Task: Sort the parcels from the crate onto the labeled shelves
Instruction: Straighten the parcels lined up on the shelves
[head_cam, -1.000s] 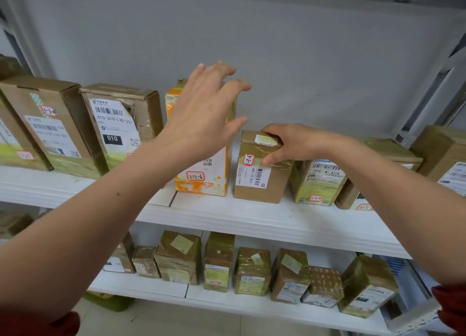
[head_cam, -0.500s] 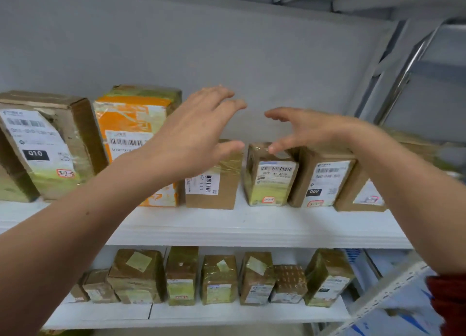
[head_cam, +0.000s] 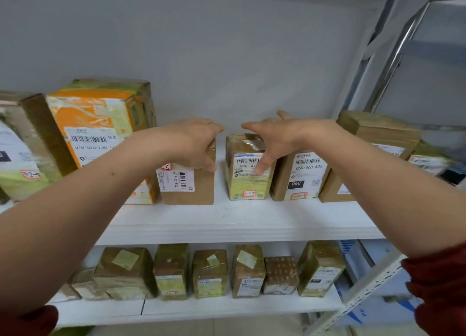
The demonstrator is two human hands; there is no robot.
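Left hand [head_cam: 194,144] clamps the brown box [head_cam: 191,192], right hand [head_cam: 274,136] lies spread on the yellow-green parcel [head_cam: 248,184] beside it: best slide both flush, labels outward.

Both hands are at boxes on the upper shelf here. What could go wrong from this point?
1. The left hand grips the brown box, which stands right beside the tall orange box; shifting it may nudge that one askew.
2. The right hand is spread over the small green-taped box, thumb on its label; a push could slide it against the 060 box or turn its label out of sight.
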